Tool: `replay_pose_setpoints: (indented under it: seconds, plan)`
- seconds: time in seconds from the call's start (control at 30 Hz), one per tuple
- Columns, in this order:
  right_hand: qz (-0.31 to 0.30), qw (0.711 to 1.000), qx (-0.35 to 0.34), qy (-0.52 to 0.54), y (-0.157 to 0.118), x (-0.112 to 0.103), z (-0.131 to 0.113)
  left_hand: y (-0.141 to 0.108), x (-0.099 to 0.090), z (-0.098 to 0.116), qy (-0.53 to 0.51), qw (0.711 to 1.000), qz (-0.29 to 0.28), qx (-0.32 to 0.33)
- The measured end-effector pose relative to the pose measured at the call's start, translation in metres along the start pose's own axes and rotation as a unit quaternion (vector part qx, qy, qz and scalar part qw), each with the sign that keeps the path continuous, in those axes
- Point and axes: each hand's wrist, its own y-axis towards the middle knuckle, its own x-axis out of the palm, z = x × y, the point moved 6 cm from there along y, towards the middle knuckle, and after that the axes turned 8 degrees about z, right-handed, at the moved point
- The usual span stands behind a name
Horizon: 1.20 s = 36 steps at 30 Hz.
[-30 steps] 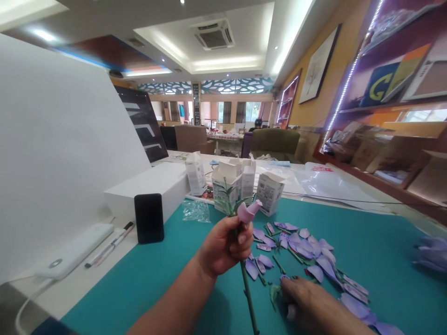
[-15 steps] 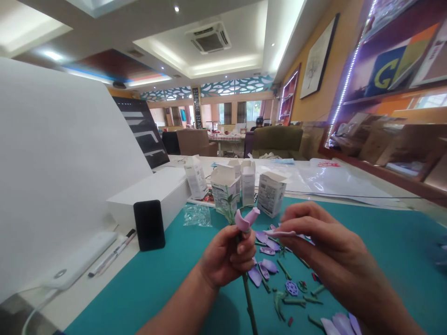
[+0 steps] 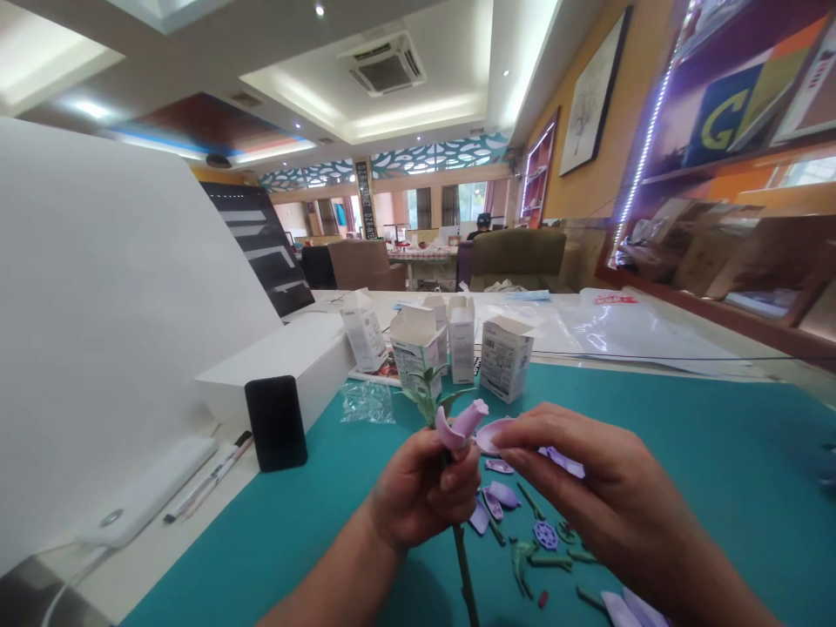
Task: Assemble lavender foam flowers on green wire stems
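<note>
My left hand (image 3: 428, 483) is closed around a green stem (image 3: 463, 566), with green leaves (image 3: 428, 396) rising behind it. A pink flower piece (image 3: 467, 422) with one curved petal sticks up from the top of this fist. Between the thumb and fingers of my right hand (image 3: 575, 470) is a loose pink petal (image 3: 493, 435), held just right of the flower piece. Below and between the hands, purple petals (image 3: 502, 495), a purple wheel-shaped part (image 3: 545, 535) and green stem pieces (image 3: 549, 563) lie on the teal mat (image 3: 340, 540).
Small white boxes (image 3: 506, 357) stand at the mat's far edge, near a crumpled clear bag (image 3: 367, 402). At left are a black phone-shaped object (image 3: 275, 424), pens (image 3: 209, 479) and a large white box (image 3: 280, 357). A person (image 3: 483, 225) is in the far background.
My right hand has turned, and its petal has moved left, closer to the flower piece; more of the petal's face now shows. My left hand keeps its grip on the stem.
</note>
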Motion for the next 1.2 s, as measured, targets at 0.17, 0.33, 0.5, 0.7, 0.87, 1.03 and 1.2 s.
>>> replay_pose_setpoints:
  seconds: [0.17, 0.33, 0.5, 0.7, 0.87, 1.03, 1.2]
  plan:
    - [0.006, 1.000, -0.006, 0.003, -0.0007, 0.0008, 0.0009, 0.0000, 0.0010, 0.0001, 0.029, 1.000, 0.001, 0.007]
    - [-0.004, 1.000, -0.003, 0.000, -0.0012, 0.0017, 0.0005, -0.0004, 0.0003, -0.0003, 0.034, 0.999, 0.007, 0.008]
    - [-0.005, 1.000, -0.003, 0.003, -0.0014, 0.0013, -0.0001, -0.0005, -0.0002, -0.0016, 0.054, 0.998, 0.031, 0.000]
    - [-0.010, 1.000, -0.001, -0.001, -0.0004, 0.0010, -0.0005, -0.0001, -0.0015, -0.0021, 0.079, 0.996, 0.042, -0.004]
    - [-0.009, 1.000, -0.010, 0.003, 0.0005, 0.0005, -0.0023, -0.0002, -0.0052, -0.0052, 0.099, 0.993, 0.053, -0.027]
    - [-0.019, 1.000, -0.008, 0.004, 0.0005, 0.0020, -0.0025, -0.0004, -0.0029, -0.0045, 0.094, 0.994, 0.052, -0.026]
    - [-0.019, 1.000, -0.008, 0.000, 0.0002, 0.0041, -0.0021, -0.0008, -0.0038, -0.0037, 0.108, 0.992, 0.059, -0.016]
